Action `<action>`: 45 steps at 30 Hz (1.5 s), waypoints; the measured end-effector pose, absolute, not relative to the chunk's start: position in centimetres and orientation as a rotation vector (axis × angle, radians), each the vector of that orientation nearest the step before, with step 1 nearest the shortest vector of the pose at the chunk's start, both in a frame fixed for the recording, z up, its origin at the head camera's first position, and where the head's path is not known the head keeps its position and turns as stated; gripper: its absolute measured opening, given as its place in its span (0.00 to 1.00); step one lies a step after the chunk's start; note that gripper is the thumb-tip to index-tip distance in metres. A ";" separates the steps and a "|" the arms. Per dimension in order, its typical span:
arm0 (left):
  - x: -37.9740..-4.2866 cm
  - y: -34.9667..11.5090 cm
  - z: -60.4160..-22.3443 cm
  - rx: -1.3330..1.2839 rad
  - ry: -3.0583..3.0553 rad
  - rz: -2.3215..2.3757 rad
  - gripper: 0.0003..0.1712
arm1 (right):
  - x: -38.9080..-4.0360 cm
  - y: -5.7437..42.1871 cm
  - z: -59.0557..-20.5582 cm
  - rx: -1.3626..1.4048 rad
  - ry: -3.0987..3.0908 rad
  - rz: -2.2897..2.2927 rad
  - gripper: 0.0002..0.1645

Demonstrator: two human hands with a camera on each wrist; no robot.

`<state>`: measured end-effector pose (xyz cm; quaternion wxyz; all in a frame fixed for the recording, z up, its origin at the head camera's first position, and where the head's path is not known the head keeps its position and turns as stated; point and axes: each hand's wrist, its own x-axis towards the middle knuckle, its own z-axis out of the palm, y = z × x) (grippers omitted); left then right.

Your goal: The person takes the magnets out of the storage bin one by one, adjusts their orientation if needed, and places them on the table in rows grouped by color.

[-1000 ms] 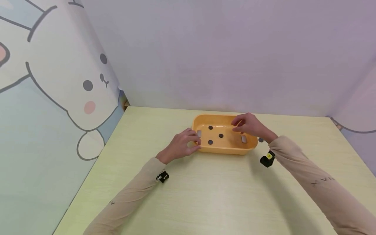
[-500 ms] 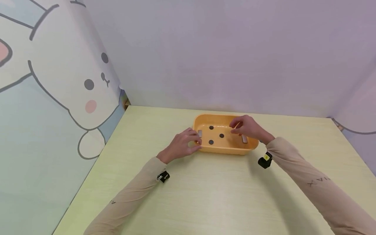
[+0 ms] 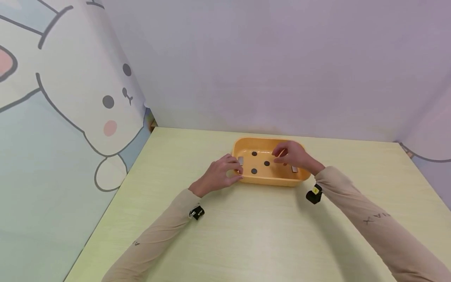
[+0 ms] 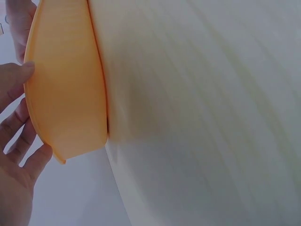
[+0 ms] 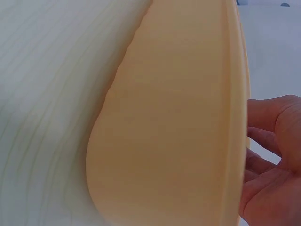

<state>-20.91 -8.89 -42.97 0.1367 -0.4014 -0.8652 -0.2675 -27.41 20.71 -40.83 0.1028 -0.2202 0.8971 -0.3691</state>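
Observation:
An orange rectangular basin (image 3: 267, 181) with rounded corners stands near the table's back edge. My left hand (image 3: 219, 174) grips its left end; in the left wrist view the thumb (image 4: 21, 77) touches the rim. Several dark round discs lie on the basin's floor, among them a middle disc (image 3: 266, 163) and a front disc (image 3: 254, 171). A small grey rectangular piece (image 3: 240, 160) lies at the left end, another piece (image 3: 294, 169) at the right. Over the right half reaches my right hand (image 3: 293, 154), thumb and forefinger apart, nothing visible between them. The rim hides its fingertips in the right wrist view.
The pale wooden table (image 3: 246, 235) extends in front of the basin and to both sides. Behind it rises a plain lilac wall (image 3: 264, 70). A cartoon-printed panel (image 3: 70, 117) borders the left side.
My right hand has moved left and slightly down over the basin. A dark disc on the table right of the basin is now out of sight. The left hand keeps its hold.

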 end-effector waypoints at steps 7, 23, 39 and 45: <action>-20.9 -8.9 -42.9 -1.163 -2.505 -0.780 0.06 | -27.3 20.3 -41.0 -0.700 2.660 -1.073 0.12; -20.9 -8.8 -42.9 -1.159 -2.502 -0.788 0.06 | -27.5 19.4 -41.6 -0.681 2.616 -1.082 0.09; -20.8 -8.8 -42.8 -1.158 -2.478 -0.798 0.06 | -28.1 18.3 -42.7 -0.739 2.652 -0.972 0.08; -20.9 -8.9 -43.0 -1.153 -2.481 -0.791 0.06 | -28.5 17.8 -43.4 -0.740 2.654 -0.985 0.07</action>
